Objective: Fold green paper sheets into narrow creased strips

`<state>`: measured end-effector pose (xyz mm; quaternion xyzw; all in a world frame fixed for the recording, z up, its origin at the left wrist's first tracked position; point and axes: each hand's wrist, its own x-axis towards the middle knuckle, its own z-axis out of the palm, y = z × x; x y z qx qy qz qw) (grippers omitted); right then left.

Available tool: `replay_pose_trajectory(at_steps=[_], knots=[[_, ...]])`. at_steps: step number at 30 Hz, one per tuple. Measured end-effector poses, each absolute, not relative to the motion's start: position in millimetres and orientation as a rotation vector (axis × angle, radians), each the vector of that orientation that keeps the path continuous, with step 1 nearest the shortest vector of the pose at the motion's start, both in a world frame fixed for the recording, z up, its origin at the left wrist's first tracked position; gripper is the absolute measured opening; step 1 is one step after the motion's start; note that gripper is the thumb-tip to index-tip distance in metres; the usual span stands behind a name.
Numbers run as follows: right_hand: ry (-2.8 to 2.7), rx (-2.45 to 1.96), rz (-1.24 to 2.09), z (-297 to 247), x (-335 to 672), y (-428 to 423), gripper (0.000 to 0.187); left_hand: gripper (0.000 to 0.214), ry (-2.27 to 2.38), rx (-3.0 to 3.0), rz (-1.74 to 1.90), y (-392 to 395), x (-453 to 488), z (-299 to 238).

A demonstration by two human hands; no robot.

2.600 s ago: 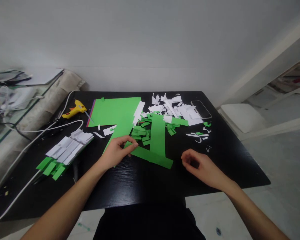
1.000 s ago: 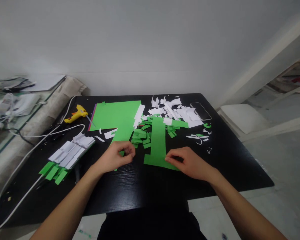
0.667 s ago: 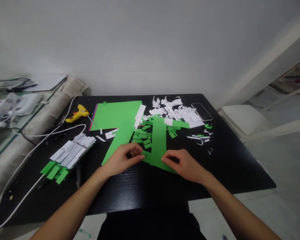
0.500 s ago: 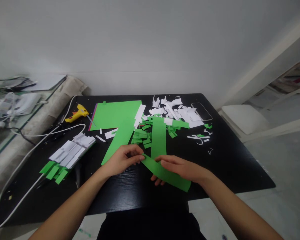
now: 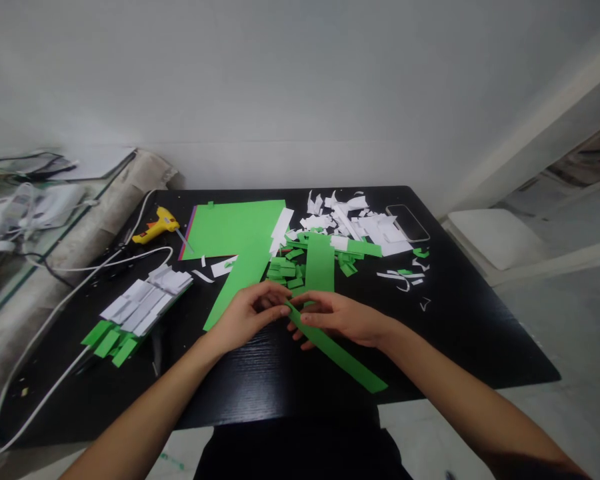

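A green paper strip (image 5: 343, 357) is held above the near part of the black table, slanting down to the right with its narrow side toward me. My left hand (image 5: 253, 315) pinches its upper left end. My right hand (image 5: 343, 318) is closed around the strip close to that same end, with some fingertips showing beneath it. Just beyond the right hand lies another green strip (image 5: 320, 263), its near end hidden by the fingers. A longer green strip (image 5: 243, 283) lies slanted behind the left hand. Small folded green pieces (image 5: 283, 268) are heaped between the two strips.
A yellow glue gun (image 5: 157, 225) and a white cable (image 5: 45, 313) lie left. A bundle of folded white and green paper (image 5: 145, 307) sits nearer. Green sheets (image 5: 230, 227) lie at the back. White scraps (image 5: 350, 217) and a phone (image 5: 409, 222) are at the back right.
The held strip has turned from showing its broad face to a narrower side. My right hand has moved left and up along it, toward my left hand.
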<state>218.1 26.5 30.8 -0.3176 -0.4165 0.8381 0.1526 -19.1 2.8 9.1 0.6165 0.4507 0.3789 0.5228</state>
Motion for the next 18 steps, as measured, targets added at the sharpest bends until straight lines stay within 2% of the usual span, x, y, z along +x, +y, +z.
replay_pose_trajectory(at_steps=[3,8,13,18], knots=[[-1.123,-0.934,2.318,28.3,216.5,31.3,0.044,0.031,1.156,1.455,1.015,4.5,-17.9,4.5],[-1.082,-0.973,2.228,20.4,214.0,35.9,0.042,0.025,1.213,1.428,1.059,4.4,-15.7,2.5],[-1.200,-1.045,2.131,10.4,213.4,37.0,0.047,0.026,1.192,1.360,1.097,3.2,-13.3,7.8],[-1.311,-1.080,1.940,0.7,211.0,35.2,0.055,0.018,1.089,1.288,0.985,3.4,-12.2,5.2]])
